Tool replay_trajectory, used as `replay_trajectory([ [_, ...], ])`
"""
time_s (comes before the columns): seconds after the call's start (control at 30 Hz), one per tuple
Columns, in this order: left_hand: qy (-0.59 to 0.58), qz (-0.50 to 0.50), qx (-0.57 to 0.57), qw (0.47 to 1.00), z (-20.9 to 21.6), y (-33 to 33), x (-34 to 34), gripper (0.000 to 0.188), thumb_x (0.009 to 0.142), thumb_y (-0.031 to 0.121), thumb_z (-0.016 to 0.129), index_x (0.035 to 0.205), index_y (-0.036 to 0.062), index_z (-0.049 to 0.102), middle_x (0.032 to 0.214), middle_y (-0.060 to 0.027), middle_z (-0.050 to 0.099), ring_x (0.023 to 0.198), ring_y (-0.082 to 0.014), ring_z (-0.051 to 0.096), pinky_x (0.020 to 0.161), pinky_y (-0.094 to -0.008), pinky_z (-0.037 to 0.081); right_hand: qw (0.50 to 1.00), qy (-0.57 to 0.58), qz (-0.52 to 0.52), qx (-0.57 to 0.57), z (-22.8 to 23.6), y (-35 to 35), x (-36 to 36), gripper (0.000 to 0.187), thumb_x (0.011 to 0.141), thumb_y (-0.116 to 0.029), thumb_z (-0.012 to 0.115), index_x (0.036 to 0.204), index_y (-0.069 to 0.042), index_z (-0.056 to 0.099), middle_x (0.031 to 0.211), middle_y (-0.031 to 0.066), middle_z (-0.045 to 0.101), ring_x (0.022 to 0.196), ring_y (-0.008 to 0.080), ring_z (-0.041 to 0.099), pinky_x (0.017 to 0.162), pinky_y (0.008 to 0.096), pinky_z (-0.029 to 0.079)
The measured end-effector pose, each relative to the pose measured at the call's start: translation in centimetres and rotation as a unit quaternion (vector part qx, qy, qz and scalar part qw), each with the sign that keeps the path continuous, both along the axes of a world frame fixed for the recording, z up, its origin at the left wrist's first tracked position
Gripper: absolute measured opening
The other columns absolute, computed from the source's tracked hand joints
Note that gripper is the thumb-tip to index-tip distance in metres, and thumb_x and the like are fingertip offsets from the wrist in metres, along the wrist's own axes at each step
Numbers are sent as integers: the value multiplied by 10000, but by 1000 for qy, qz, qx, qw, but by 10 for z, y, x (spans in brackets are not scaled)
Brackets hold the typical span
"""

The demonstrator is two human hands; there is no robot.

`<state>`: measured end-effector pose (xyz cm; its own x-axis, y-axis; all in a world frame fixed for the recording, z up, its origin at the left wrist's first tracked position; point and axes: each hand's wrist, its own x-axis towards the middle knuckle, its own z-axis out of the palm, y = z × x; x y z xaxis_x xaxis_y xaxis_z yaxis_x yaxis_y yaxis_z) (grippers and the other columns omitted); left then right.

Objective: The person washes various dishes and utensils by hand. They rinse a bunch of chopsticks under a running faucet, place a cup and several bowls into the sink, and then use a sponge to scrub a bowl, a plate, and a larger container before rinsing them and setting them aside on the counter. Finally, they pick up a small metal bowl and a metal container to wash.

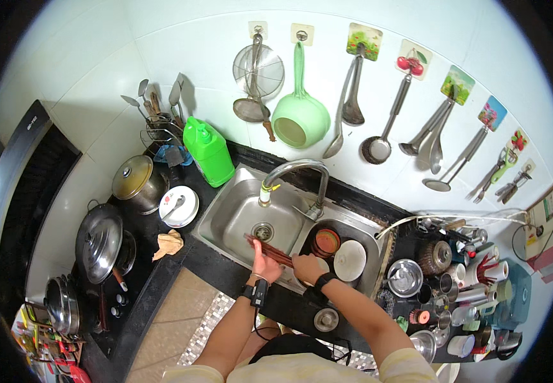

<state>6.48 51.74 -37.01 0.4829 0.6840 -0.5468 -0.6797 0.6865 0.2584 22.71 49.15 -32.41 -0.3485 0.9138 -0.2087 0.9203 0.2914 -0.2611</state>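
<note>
A bundle of reddish-brown chopsticks [275, 253] slants across the near side of the double steel sink [225, 217]. My left hand [265, 263] is closed around the bundle near its middle, thumb up. At the chopsticks' right end, my right hand [308, 268] is wrapped around them. Beyond my right hand, a brown bowl [325, 241] and a white bowl [350, 260] sit in the right basin. The curved faucet [322, 185] arches over the left basin, and no water stream shows. Both hands are above the sink's front edge.
A green jug [209, 153] stands behind the sink's left end. White plates [179, 207] with a spoon, a crumpled cloth [168, 244] and lidded pots [134, 182] sit at left. Metal bowls [404, 278], cups and utensils crowd the right counter. Ladles and a green dipper [300, 115] hang on the wall.
</note>
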Motion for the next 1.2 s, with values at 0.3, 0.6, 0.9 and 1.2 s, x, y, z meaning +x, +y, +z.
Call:
replay_trajectory([
  [0.3,26,-64,15,998,47,2,39,1415,461,870,512,1377,-47,-56,1476,-161,-57,1363,-282,-47,1063,-498,-61,998,-45,-30,19,12,-16,39,144,742,-155,560,846,-56,571,778,105,642,746,275,621,705,412,412],
  [0.6,-4,-62,62,996,12,15,20,1427,462,854,536,1368,-49,-96,1467,-187,-68,1359,-296,-88,1023,-570,-117,998,-60,-27,13,13,-17,38,156,740,-116,535,878,-44,534,708,112,614,663,312,599,650,401,391],
  [0.9,-7,-65,1,998,12,24,32,1432,455,858,535,1364,-75,-60,1471,-176,-51,1359,-279,-97,1027,-548,-129,992,-96,-72,30,11,-40,45,155,775,-145,554,879,-31,565,722,117,613,653,309,570,696,430,397],
  [1.2,-62,-141,63,986,16,23,35,1344,512,847,511,1373,-62,25,1471,-170,-19,1363,-273,-56,1017,-575,-114,983,-57,-159,72,34,-62,39,275,708,-174,586,930,-13,565,762,148,634,728,304,617,771,416,408],
])
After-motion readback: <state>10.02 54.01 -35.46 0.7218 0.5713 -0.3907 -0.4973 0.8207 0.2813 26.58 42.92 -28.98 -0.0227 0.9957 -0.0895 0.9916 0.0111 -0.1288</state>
